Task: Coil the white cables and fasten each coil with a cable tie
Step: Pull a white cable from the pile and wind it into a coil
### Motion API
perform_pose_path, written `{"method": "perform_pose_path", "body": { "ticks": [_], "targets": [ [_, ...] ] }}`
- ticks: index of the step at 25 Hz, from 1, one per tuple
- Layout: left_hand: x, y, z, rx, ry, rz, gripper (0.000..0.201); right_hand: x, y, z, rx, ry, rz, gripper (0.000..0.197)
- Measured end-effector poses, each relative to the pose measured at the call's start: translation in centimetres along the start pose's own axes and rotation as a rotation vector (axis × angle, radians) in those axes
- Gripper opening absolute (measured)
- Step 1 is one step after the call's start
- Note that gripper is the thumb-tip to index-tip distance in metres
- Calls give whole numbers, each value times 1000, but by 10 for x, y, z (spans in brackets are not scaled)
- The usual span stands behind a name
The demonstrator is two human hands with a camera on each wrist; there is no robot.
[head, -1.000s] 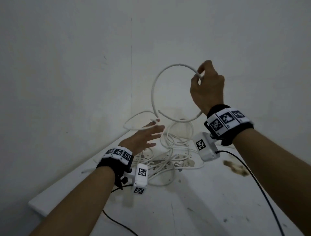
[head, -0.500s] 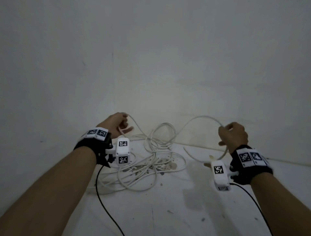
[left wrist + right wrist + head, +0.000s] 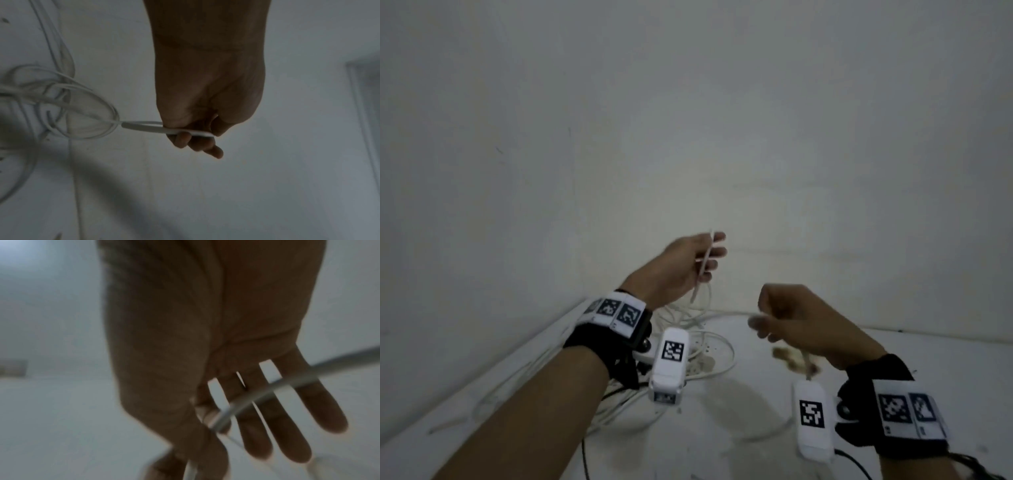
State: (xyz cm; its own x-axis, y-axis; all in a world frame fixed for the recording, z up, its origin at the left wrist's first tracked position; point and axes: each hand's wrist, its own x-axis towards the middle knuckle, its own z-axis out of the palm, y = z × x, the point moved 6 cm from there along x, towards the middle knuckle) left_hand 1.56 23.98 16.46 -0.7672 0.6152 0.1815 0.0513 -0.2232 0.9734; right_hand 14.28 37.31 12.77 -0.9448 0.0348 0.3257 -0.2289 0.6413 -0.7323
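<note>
Head view: two hands, left [image 3: 681,267] pinching one white cable [image 3: 703,265], right [image 3: 801,322] seemingly pinching it too

wrists: black straps [image 3: 602,339], white tag-printed bands | white camera pods [image 3: 669,363] | thin black leads

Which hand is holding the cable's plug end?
The left hand: its curled fingers grip the white cable at its thick plug end. The right hand only pinches plain cord.

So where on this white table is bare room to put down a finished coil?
Bare table shows in front, between the two forearms, and at the far right behind the right hand. It is crowded under the left hand, where the loose white cables lie tangled.
</note>
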Motion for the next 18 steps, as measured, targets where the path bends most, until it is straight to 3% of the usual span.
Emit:
{"method": "perform_pose_path", "body": {
  "ticks": [3,7,11,13,16,18],
  "targets": [
    [-4,-41,16,53,-76,-113,22,5,10,-30,585,318,73,33],
    [-4,-90,43,-262,-159,-268,18,19,54,-38,737,499,248,33],
    [4,-113,51,-667,-213,-283,10,23,74,-43,558,536,276,26],
    [8,-111,46,-815,-256,-255,11,23,81,-45,383,397,298,23],
    [14,-106,36,-754,-239,-213,13,22,85,-33,-39,116,352,6],
    [16,-102,37,-643,-223,-197,16,29,72,-20,-310,65,213,55]
  ]
}}
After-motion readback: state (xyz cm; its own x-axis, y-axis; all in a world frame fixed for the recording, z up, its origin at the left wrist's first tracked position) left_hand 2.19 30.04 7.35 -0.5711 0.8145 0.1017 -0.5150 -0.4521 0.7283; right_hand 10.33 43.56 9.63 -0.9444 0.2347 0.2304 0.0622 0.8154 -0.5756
